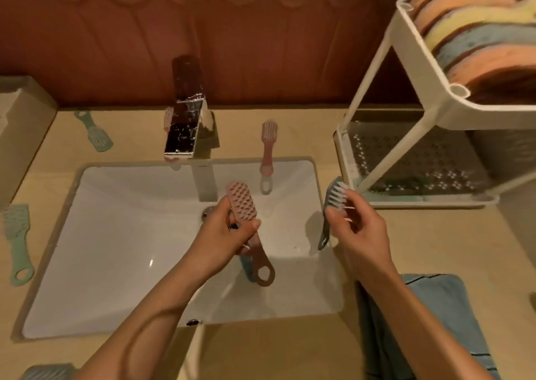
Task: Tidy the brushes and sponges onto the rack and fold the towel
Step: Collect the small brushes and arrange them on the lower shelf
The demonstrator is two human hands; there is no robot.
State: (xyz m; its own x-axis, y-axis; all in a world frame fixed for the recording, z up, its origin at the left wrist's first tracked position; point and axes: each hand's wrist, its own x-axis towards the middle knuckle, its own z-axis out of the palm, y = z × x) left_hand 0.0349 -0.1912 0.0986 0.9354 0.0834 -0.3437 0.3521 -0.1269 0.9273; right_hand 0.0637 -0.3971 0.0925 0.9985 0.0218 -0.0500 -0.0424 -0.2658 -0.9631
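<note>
Over the sink point(116, 234) the left grip point(229, 234) is clasping a pink brush point(242, 202) mid-handle, head pointing far, while the right grip point(356, 226) is pinching a green brush point(333, 197) just left of the rack point(374, 159).

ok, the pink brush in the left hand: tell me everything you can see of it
The pink brush looks like plastic: an oblong head, its studded or perforated back facing the camera, narrowing to a flat handle with an oval hole. Held above the white sink, head pointing away, handle toward the person. The left hand grips its neck, thumb across the front. Bristles barely show.
</note>
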